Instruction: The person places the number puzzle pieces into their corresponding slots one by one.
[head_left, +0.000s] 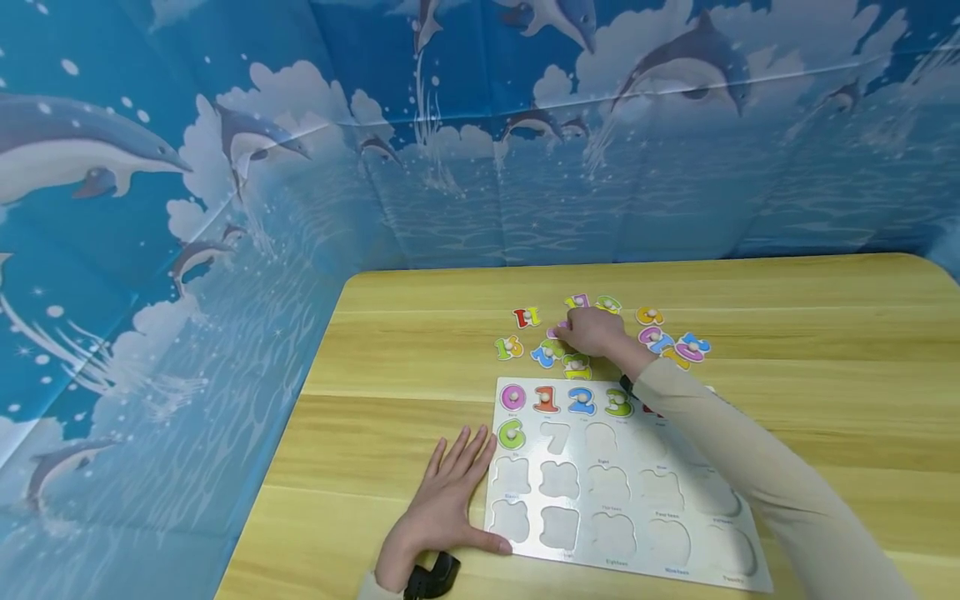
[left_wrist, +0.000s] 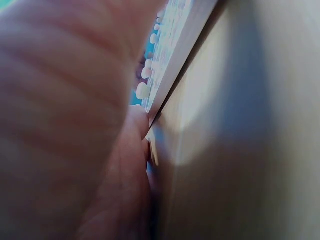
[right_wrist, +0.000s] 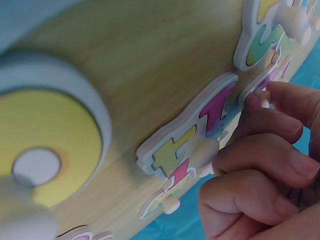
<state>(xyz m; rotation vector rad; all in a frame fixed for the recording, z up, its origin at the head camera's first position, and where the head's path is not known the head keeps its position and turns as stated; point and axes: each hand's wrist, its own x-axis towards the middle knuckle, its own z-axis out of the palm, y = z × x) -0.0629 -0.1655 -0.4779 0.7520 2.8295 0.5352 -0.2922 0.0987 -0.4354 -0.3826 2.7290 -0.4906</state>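
Observation:
A white number puzzle board point(head_left: 592, 542) lies on the table, with zero point(head_left: 513, 397), one point(head_left: 547, 399), two point(head_left: 581, 401), three point(head_left: 618, 403) and six point(head_left: 512, 434) in their recesses. My left hand point(head_left: 442, 508) rests beside its left edge, fingers spread straight and the thumb touching the lower left corner. Beyond the board, my right hand point(head_left: 596, 333) pinches the knob of a purple number piece point(head_left: 552, 332) between thumb and finger. The other fingers are curled in the right wrist view, partly hiding that piece point(right_wrist: 270, 77). Close by lies a fourteen piece point(right_wrist: 216, 107).
Loose pieces surround my right hand: a red and yellow eleven point(head_left: 527, 317), a green and orange piece point(head_left: 509, 347), an orange piece point(head_left: 649, 316) and several more at right. My right sleeve point(head_left: 750, 450) covers part of the board. A dolphin-print cloth point(head_left: 480, 200) hangs behind the table.

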